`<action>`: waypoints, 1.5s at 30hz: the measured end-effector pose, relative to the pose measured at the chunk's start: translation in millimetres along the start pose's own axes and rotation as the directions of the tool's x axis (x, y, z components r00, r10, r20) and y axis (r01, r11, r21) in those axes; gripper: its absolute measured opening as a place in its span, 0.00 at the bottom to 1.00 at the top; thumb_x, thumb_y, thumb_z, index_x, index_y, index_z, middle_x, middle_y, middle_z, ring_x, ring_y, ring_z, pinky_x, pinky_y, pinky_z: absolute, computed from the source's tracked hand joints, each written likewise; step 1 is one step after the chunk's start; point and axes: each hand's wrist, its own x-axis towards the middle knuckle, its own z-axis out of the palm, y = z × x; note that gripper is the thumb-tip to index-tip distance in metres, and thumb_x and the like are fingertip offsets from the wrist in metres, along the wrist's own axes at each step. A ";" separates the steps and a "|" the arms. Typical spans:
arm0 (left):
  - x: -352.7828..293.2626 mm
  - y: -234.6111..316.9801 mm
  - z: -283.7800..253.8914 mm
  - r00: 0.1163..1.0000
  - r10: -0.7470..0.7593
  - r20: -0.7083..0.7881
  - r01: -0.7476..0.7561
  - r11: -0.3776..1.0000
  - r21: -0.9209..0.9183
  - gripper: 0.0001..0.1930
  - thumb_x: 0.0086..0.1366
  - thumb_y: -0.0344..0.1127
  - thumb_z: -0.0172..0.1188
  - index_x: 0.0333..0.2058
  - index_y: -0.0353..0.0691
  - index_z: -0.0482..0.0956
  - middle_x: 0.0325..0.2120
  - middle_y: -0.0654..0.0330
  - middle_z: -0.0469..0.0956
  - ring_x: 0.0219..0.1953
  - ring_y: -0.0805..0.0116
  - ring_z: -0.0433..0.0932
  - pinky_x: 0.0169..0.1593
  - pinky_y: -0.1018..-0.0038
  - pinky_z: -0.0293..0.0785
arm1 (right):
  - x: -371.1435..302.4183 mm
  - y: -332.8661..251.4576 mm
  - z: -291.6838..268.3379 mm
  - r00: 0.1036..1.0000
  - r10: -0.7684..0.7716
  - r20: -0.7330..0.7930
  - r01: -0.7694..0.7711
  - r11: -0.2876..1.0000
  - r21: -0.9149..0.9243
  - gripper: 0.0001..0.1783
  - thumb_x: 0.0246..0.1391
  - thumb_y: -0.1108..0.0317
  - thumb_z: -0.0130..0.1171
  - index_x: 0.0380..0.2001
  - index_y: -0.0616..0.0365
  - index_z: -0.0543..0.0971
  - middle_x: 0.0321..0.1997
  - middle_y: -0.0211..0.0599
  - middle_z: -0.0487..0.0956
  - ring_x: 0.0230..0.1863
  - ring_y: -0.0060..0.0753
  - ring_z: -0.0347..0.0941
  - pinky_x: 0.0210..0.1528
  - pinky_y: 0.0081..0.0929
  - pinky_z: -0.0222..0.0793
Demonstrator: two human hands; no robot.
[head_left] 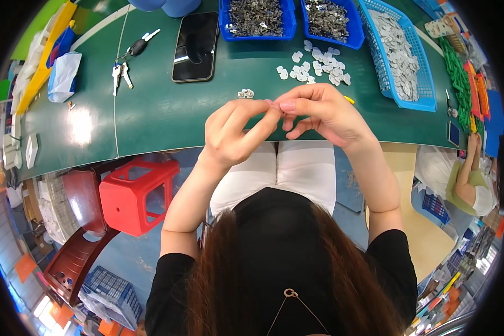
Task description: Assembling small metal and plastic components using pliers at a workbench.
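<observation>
Over the near edge of the green table, my left hand (234, 130) and my right hand (323, 115) meet at the fingertips. Both are pinched together on something too small to make out. A small whitish part (245, 93) lies on the table just beyond my left fingers. Past my right hand, several loose pale grey pieces (331, 66) are scattered. Two blue bins, the left one (225, 29) and the right one (357, 40), hold heaps of small dark metal parts. A light blue basket (427, 102) on the right is filled with flat pale grey pieces.
On the green table (157, 115) lie a black phone (195, 49) and a bunch of keys (127, 63). A red stool (130, 204) stands on the floor at the left. Another person's arm (469, 162) rests at the table's far right.
</observation>
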 end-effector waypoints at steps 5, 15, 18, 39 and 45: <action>1.6 -3.2 -7.7 0.991 0.130 0.024 -0.131 0.988 0.078 0.15 0.37 0.25 0.66 0.30 0.42 0.82 0.27 0.64 0.77 0.25 0.73 0.74 0.26 0.79 0.71 | -1.5 0.8 -3.1 0.996 0.082 0.026 -0.084 0.993 0.085 0.12 0.51 0.69 0.59 0.38 0.66 0.78 0.34 0.40 0.79 0.36 0.31 0.79 0.37 0.28 0.80; 8.5 -12.8 -12.7 0.927 0.371 0.055 -0.373 0.927 0.029 0.09 0.43 0.29 0.64 0.27 0.43 0.82 0.30 0.65 0.78 0.24 0.74 0.73 0.27 0.82 0.71 | 2.8 11.1 -10.9 0.951 0.219 0.217 -0.283 0.901 0.328 0.09 0.53 0.71 0.58 0.36 0.63 0.75 0.35 0.41 0.79 0.34 0.34 0.80 0.38 0.27 0.80; 9.3 -14.1 -14.1 0.918 0.393 0.048 -0.395 0.918 0.029 0.09 0.43 0.30 0.63 0.28 0.43 0.82 0.30 0.65 0.78 0.24 0.74 0.73 0.28 0.81 0.72 | 1.2 11.8 -7.5 0.951 0.226 0.209 -0.290 0.885 0.365 0.08 0.53 0.73 0.57 0.36 0.63 0.74 0.33 0.40 0.79 0.32 0.33 0.80 0.36 0.26 0.80; 7.8 9.0 -7.7 0.312 -0.651 0.692 0.723 -0.309 -0.618 0.10 0.60 0.26 0.58 0.41 0.31 0.76 0.35 0.53 0.79 0.32 0.73 0.79 0.37 0.78 0.79 | 42.1 -44.2 -63.8 0.239 -0.937 0.256 0.091 -0.241 -0.966 0.08 0.49 0.70 0.62 0.34 0.57 0.82 0.43 0.36 0.79 0.40 0.29 0.75 0.39 0.23 0.70; -7.3 14.0 -2.8 0.340 -0.724 0.600 0.661 -0.270 -0.700 0.10 0.60 0.26 0.58 0.41 0.31 0.76 0.35 0.53 0.79 0.33 0.72 0.79 0.38 0.78 0.79 | -10.2 17.2 15.4 0.753 -0.657 -0.035 0.488 0.594 -0.639 0.13 0.46 0.78 0.63 0.38 0.64 0.79 0.36 0.36 0.78 0.36 0.23 0.73 0.36 0.18 0.70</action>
